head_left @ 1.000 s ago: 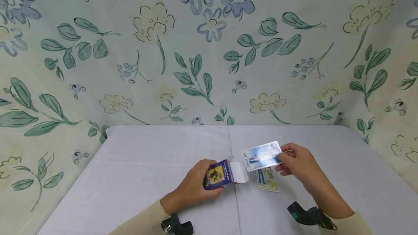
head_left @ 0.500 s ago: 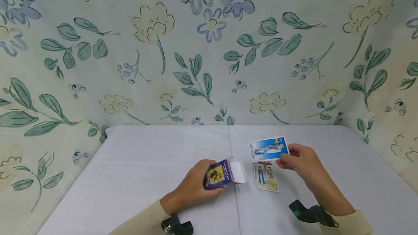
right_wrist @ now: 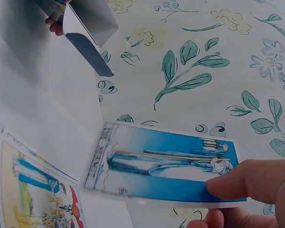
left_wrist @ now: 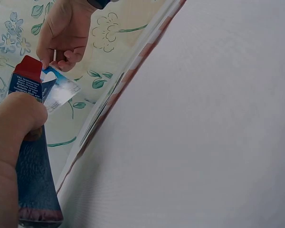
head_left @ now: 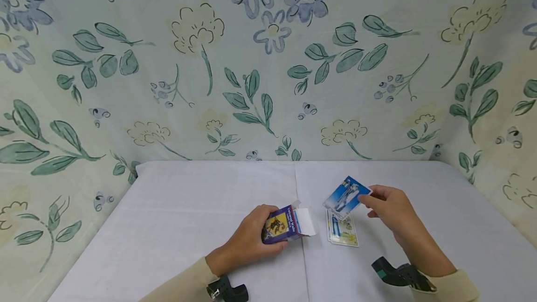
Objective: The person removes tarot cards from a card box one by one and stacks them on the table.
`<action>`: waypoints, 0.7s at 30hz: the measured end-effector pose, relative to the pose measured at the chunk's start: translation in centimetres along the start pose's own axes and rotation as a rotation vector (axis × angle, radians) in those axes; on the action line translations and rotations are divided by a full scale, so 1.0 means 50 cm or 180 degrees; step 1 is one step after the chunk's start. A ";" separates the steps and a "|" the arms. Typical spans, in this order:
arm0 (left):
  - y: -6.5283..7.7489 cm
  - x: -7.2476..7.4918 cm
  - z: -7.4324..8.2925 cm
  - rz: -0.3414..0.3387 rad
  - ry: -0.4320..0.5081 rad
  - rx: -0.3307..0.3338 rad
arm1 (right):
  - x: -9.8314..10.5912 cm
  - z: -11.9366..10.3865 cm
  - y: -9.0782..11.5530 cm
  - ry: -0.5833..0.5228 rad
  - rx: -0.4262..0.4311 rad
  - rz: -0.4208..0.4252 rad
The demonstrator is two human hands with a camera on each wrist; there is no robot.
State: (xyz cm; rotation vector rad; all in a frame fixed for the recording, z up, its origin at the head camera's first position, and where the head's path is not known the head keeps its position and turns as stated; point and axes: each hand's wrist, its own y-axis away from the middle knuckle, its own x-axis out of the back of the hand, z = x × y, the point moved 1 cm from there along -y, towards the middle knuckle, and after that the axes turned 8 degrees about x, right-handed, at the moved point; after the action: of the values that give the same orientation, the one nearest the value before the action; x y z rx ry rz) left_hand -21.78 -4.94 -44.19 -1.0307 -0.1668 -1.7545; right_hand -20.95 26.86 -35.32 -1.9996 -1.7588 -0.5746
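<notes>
My left hand [head_left: 251, 233] grips a dark blue and yellow tarot card box [head_left: 280, 224], its white flap open toward the right. In the right wrist view the inside of the box [right_wrist: 92, 21] looks hollow. Between thumb and fingers, my right hand [head_left: 388, 206] pinches a blue tarot card [head_left: 345, 198] by one end. A robed figure is printed on this card, which tilts over a small stack of tarot cards [head_left: 343, 232]. The stack lies face up on the white cloth, its far end covered by the held card in the head view.
A white cloth [head_left: 189, 199] with a crease down its middle covers the table. Behind and at both sides hangs a flowered curtain [head_left: 260, 73]. Dark wrist cameras [head_left: 228, 289] sit on both sleeves.
The blue card has swung from nearly level to slanted, its free end now lower and over the stack; the glare on it is gone. The left hand and box stay almost still.
</notes>
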 end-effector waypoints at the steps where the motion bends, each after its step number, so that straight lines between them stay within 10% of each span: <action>1: 0.000 0.000 0.000 -0.0002 0.0000 0.0002 | 0.000 0.000 0.000 0.0000 -0.0001 -0.0004; 21: 0.000 -0.001 -0.001 -0.0010 -0.0027 0.0012 | -0.007 0.042 -0.021 -0.0430 -0.0181 -0.0211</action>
State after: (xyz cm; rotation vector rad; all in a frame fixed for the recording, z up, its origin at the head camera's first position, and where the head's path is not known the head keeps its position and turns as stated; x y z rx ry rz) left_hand -21.80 -4.95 -44.28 -1.0357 -0.1772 -1.7520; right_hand -21.95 27.89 -37.20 -2.0685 -1.9144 -0.5269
